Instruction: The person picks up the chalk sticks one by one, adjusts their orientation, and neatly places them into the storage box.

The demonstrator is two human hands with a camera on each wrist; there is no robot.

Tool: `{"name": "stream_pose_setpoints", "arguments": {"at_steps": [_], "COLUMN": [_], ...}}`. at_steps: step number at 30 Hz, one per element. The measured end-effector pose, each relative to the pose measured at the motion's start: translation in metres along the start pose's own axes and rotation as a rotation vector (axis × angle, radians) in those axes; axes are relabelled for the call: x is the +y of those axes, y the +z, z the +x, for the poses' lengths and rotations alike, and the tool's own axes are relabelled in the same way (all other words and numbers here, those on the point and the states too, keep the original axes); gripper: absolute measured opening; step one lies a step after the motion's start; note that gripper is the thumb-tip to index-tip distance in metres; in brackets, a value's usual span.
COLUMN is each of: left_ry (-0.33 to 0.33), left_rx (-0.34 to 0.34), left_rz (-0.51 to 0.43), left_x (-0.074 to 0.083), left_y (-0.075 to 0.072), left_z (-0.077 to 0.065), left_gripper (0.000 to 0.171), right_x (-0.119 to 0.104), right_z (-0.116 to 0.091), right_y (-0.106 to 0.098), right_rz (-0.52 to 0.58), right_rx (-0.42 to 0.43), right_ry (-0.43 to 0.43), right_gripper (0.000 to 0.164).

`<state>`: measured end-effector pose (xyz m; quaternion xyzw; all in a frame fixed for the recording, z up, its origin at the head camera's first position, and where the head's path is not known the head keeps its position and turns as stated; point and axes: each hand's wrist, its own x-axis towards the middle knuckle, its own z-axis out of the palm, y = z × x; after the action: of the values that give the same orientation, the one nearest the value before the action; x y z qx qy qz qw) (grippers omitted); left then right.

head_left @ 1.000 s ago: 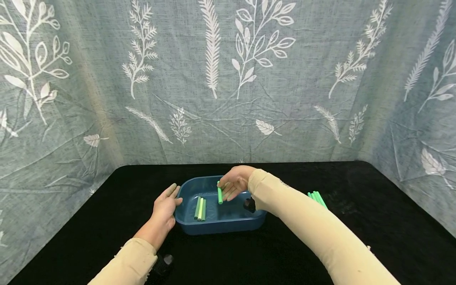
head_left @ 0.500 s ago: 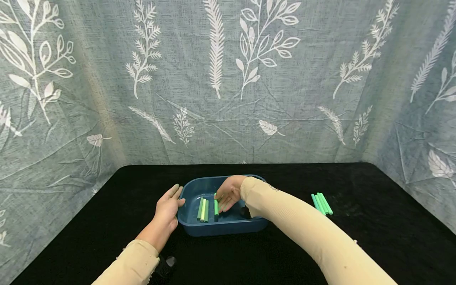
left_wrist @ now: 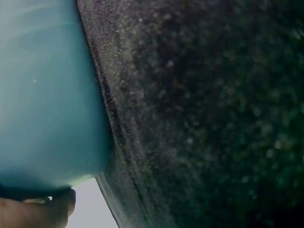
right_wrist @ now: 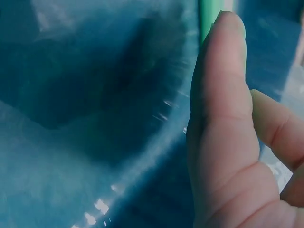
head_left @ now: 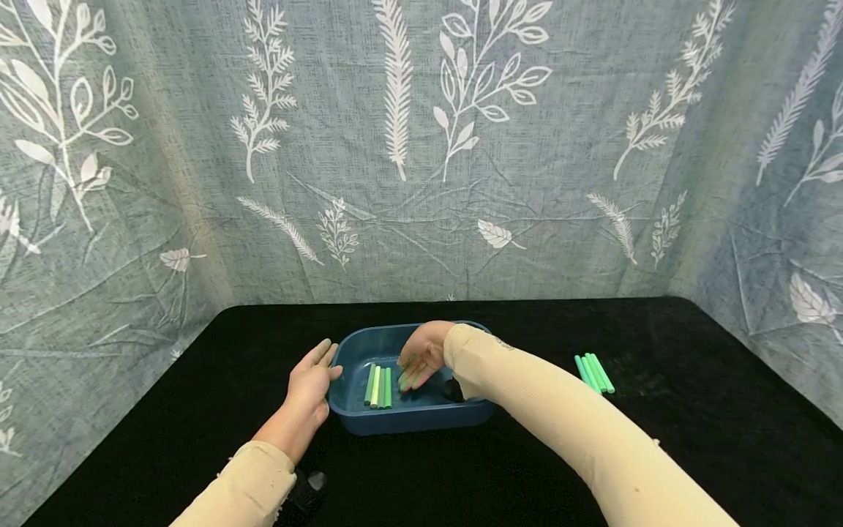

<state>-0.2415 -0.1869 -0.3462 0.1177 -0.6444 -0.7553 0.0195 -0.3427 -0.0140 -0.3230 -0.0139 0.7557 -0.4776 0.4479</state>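
A blue plastic tub [head_left: 415, 421] sits on the black table. Inside, towards its left end, several green and yellow-green chalk sticks [head_left: 380, 388] lie side by side in a row. My right hand [head_left: 423, 355] is down in the tub, just right of that row, with fingers extended and no stick in it. In the right wrist view a green chalk stick [right_wrist: 208, 16] shows behind a fingertip. My left hand [head_left: 309, 380] rests against the tub's left end, fingers straight and thumb at the rim. Greenish dust marks the fingertips. The left wrist view shows the tub wall [left_wrist: 47, 95] close up.
Several more green chalk sticks [head_left: 595, 373] lie together on the black tabletop [head_left: 527, 468], to the right of the tub. Behind the table hangs a grey-green curtain [head_left: 421, 241] with white leaf patterns.
My right hand has lowered a green chalk stick into the tub and let it go. That stick now lies at the right end of the row. The left hand stays at the tub.
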Motion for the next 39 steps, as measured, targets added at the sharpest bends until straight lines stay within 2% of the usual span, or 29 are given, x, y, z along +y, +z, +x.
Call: {"name": "stream_pose_setpoints", "arguments": {"at_steps": [3,10,16,28,35,39], "left_ry": [-0.001,0.004,0.003,0.010,-0.006,0.000], "left_rx": [0.006,0.012,0.020,0.001,0.005,0.006], "left_rz": [0.005,0.015,0.022,0.027,0.040,0.038], "left_x": [0.000,-0.001,-0.001,-0.003,-0.001,0.000], "left_y": [0.000,-0.001,-0.002,-0.002,0.000,0.002], "left_z": [0.000,0.000,0.002,0.001,0.000,0.000], "left_gripper": [0.062,0.062,0.062,0.062,0.062,0.062], "right_x": [-0.001,-0.005,0.002,0.043,0.068,0.078], "right_z": [-0.008,-0.038,-0.064,-0.096,-0.112,-0.124], "right_y": [-0.008,-0.036,-0.062,-0.106,-0.128,-0.138], "right_rz": [-0.010,0.089,0.090,0.092,0.111,0.108], "right_rx": [0.010,0.005,0.019,0.032,0.044,0.041], "right_ry": [-0.030,-0.086,-0.135,-0.267,-0.317,-0.339], "right_gripper": [0.042,0.043,0.046,0.045,0.023,0.018]}}
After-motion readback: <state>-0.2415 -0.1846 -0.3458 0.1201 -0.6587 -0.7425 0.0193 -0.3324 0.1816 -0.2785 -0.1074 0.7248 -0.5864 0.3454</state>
